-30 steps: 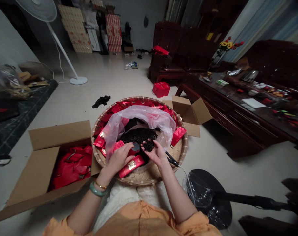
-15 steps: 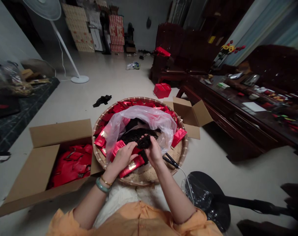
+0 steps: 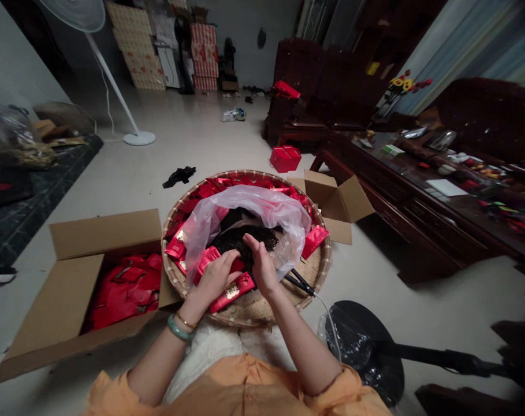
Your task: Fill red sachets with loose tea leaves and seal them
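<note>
The left hand [image 3: 216, 278] lies half open, fingers spread, pressed down on a red foil tea packet with a gold label [image 3: 231, 293], with no clear grip on it, and a jade bangle [image 3: 178, 327] and thin gold bracelet [image 3: 185, 320] sit on that wrist. The right hand [image 3: 262, 268] is raised with its fingers close together and pointing down at a heap of dark loose tea leaves [image 3: 245, 242], right at the heap's near edge; I cannot tell whether those fingers pinch any leaves. The leaves lie inside a clear plastic bag [image 3: 245, 214], its mouth folded back, and the bag sits in a round woven bamboo tray [image 3: 318, 271] ringed with more red foil packets [image 3: 315, 240]. A black tong-like tool with a white cord [image 3: 299, 282] rests on the tray just right of the right hand. To the left, an open cardboard box [image 3: 101, 237] holds a pile of red packets [image 3: 126, 294], and a second open box [image 3: 338, 199] stands behind the tray at right. Orange sleeves [image 3: 108, 390] show at the bottom of the view, and a low dark wooden bench [image 3: 418, 196] crowded with small items runs along the right side
</note>
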Motion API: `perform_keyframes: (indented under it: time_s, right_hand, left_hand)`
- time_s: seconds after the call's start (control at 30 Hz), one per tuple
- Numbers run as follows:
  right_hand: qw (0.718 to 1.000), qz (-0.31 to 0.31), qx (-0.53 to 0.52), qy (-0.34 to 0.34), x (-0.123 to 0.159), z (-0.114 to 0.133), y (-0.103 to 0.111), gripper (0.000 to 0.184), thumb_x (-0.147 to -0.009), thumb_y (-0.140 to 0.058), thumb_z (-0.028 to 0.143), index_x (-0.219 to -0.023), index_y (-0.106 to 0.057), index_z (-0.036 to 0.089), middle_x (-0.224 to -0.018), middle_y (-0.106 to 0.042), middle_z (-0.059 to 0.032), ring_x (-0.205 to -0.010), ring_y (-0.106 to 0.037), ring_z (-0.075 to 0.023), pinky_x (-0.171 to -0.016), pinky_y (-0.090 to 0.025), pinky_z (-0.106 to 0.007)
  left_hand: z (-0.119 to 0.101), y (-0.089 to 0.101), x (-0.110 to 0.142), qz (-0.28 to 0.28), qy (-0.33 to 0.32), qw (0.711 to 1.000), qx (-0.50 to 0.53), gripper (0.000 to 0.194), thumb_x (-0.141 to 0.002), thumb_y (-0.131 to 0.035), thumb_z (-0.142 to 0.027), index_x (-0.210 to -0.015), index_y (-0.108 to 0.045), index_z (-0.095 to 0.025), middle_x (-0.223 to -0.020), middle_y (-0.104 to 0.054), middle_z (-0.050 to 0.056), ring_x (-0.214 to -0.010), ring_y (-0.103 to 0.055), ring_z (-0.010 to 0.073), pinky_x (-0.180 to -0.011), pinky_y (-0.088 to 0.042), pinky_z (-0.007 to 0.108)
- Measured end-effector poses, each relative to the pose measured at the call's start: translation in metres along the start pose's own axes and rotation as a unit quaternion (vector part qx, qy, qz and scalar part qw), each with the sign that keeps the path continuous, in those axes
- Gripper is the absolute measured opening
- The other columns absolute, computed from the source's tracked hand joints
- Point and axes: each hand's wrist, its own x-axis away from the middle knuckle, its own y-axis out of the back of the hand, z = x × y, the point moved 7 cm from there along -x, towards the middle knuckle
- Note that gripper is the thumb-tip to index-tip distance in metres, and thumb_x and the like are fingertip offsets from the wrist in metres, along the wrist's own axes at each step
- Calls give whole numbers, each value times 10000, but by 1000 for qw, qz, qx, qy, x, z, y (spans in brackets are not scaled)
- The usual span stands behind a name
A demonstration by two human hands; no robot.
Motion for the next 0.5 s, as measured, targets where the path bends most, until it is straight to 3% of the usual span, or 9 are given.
perform_keyframes:
  time_s: [0.2,0.33,0.4,0.5]
  right_hand:
    - [1000,14,-18,9,-1,10,-13,486,-839,-410,567,-1202,-548,274,-1357,-474,15,-1310,-337,-135,-1126,-142,-334]
    - [992,7,-122,22,3,18,-14,409,-822,-468,519,-1140,-573,285,-1342,-481,0,-1316,-326,-150,-1081,-262,-359]
    - [988,-15,-151,31,1,19,-3,366,-818,-479,491,-1093,-588,275,-1292,-516,-17,-1286,-365,-165,-1043,-324,-373]
    - [988,-103,-108,32,-11,12,36,276,-795,-515,418,-995,-602,250,-1172,-566,-35,-1182,-451,-180,-1004,-366,-398]
  left_hand:
    - [2,1,2,-7,-5,1000,-1,479,-785,-619,-190,-1198,-377,-201,-1125,-587,105,-975,-622,242,-786,-530,395]
    - [7,4,4,-17,3,1000,-15,483,-779,-637,-220,-1186,-378,-200,-1106,-597,100,-951,-631,245,-751,-537,376]
    - [10,7,5,-31,12,999,-20,475,-780,-640,-247,-1176,-381,-202,-1089,-605,95,-930,-639,242,-737,-538,366]
    - [13,14,7,-52,25,998,-29,471,-780,-643,-276,-1165,-382,-196,-1073,-615,93,-896,-649,237,-721,-536,359]
